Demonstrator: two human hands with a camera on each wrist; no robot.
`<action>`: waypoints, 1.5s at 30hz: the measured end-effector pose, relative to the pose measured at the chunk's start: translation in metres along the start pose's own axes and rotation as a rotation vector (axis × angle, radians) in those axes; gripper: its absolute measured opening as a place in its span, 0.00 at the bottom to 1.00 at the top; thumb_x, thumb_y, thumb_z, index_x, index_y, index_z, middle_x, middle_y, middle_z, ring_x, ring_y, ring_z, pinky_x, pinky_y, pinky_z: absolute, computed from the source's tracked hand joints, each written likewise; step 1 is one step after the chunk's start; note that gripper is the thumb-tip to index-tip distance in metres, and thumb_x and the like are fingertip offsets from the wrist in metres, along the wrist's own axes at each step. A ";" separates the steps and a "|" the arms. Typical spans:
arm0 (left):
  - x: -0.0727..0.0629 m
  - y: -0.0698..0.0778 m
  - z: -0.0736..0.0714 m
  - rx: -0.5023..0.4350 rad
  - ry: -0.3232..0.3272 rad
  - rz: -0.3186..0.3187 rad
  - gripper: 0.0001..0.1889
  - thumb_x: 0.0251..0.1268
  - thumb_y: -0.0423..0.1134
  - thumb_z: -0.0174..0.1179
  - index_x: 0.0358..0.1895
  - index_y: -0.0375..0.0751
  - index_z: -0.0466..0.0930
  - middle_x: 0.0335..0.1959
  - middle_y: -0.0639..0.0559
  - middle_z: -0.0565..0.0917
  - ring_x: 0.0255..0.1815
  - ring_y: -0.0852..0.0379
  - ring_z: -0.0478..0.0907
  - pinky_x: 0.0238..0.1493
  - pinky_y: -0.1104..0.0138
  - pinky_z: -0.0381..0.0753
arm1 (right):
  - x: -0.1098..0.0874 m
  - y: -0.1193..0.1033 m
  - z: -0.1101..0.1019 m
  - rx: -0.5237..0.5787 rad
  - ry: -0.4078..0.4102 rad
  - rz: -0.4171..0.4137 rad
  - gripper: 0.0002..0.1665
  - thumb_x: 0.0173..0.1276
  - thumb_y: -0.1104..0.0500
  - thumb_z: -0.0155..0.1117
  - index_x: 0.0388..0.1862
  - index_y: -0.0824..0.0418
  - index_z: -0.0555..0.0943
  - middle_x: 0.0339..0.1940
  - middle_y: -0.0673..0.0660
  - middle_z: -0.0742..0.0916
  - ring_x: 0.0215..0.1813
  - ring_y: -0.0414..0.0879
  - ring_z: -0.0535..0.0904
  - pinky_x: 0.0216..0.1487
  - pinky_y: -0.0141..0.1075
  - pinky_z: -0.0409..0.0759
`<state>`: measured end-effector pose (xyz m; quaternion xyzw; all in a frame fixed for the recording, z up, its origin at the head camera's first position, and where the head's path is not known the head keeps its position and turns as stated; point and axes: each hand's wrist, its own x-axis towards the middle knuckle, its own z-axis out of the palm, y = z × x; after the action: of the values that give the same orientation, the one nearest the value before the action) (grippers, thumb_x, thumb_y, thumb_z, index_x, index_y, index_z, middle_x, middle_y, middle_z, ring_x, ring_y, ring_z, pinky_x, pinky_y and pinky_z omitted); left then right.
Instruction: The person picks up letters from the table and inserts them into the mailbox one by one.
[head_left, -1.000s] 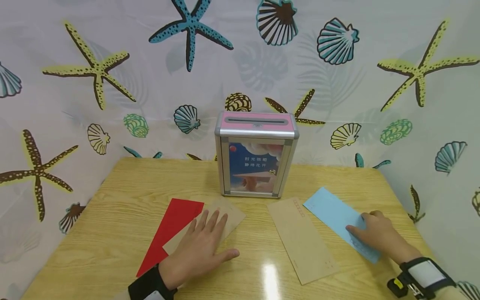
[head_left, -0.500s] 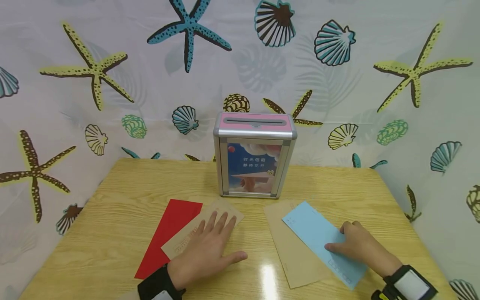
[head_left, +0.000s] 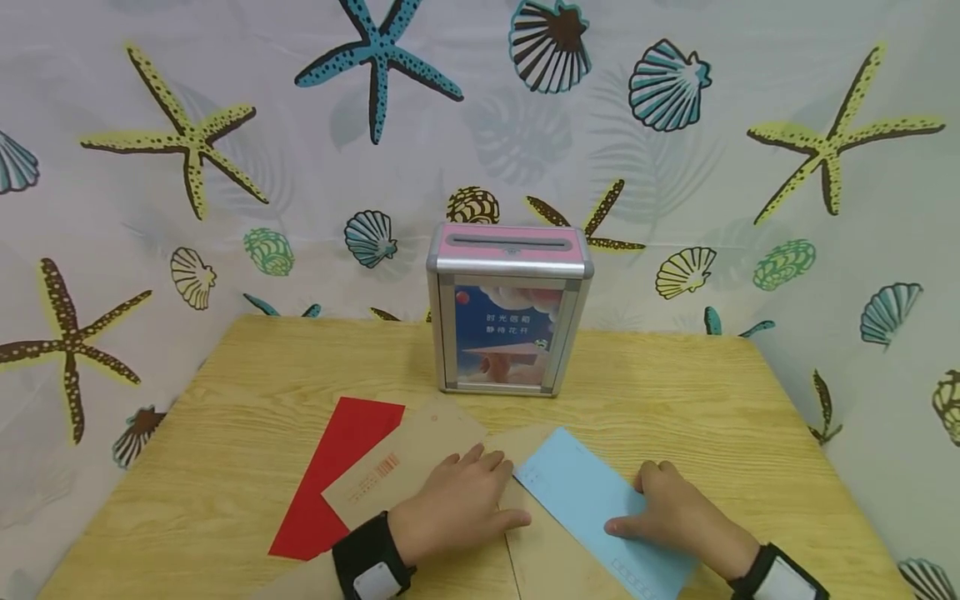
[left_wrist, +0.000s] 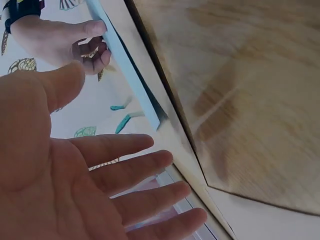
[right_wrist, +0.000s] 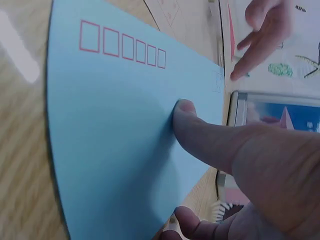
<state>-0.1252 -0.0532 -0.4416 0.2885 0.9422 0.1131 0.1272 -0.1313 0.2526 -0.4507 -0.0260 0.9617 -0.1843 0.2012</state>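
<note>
A blue envelope (head_left: 585,492) slants over the right-hand brown envelope (head_left: 540,550). My right hand (head_left: 678,512) pinches its right edge, thumb (right_wrist: 200,132) on top and fingers beneath, as the right wrist view shows. The envelope appears lifted off the table in the left wrist view. My left hand (head_left: 465,508) is palm down with fingers extended, over the neighbouring edges of the two brown envelopes; whether it touches them I cannot tell. Farther left, another brown envelope (head_left: 405,454) with a printed barcode overlaps a red envelope (head_left: 322,492).
A silver-framed letter box (head_left: 510,333) with a pink top and a slot (head_left: 510,242) stands behind the envelopes. Cloth printed with starfish and shells (head_left: 300,167) hangs behind and beside the wooden table (head_left: 660,383).
My right hand has carried the blue envelope left and toward me, over the right brown envelope. My left hand has slid right, off the middle of the barcoded envelope.
</note>
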 end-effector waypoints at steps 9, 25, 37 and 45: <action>0.015 0.006 0.004 0.122 0.070 -0.021 0.22 0.67 0.62 0.64 0.40 0.45 0.87 0.37 0.53 0.82 0.43 0.51 0.80 0.40 0.55 0.82 | -0.004 -0.017 0.012 -0.003 0.016 -0.003 0.45 0.47 0.36 0.84 0.48 0.68 0.79 0.40 0.57 0.79 0.39 0.47 0.75 0.42 0.46 0.83; 0.028 0.000 -0.006 -0.172 0.300 -0.020 0.05 0.69 0.41 0.68 0.35 0.48 0.86 0.26 0.61 0.84 0.23 0.69 0.72 0.24 0.74 0.71 | -0.011 -0.021 0.017 -0.033 0.097 -0.022 0.45 0.51 0.32 0.81 0.51 0.66 0.78 0.41 0.58 0.80 0.38 0.47 0.76 0.34 0.44 0.80; 0.012 -0.005 -0.044 -0.433 0.559 0.089 0.06 0.72 0.37 0.66 0.47 0.45 0.87 0.38 0.54 0.91 0.33 0.64 0.85 0.36 0.74 0.83 | -0.014 -0.001 0.004 0.170 0.046 -0.328 0.06 0.76 0.61 0.63 0.37 0.61 0.80 0.25 0.47 0.79 0.26 0.35 0.70 0.26 0.29 0.71; 0.005 0.002 -0.076 -0.550 0.829 0.282 0.08 0.67 0.32 0.68 0.47 0.39 0.86 0.40 0.49 0.90 0.31 0.60 0.89 0.35 0.75 0.86 | -0.013 -0.004 0.001 0.267 0.102 -0.645 0.12 0.78 0.56 0.62 0.31 0.54 0.78 0.23 0.41 0.80 0.24 0.26 0.67 0.25 0.26 0.74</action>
<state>-0.1516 -0.0597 -0.3702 0.2997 0.8007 0.4777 -0.2023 -0.1194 0.2501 -0.4451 -0.2929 0.8801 -0.3636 0.0862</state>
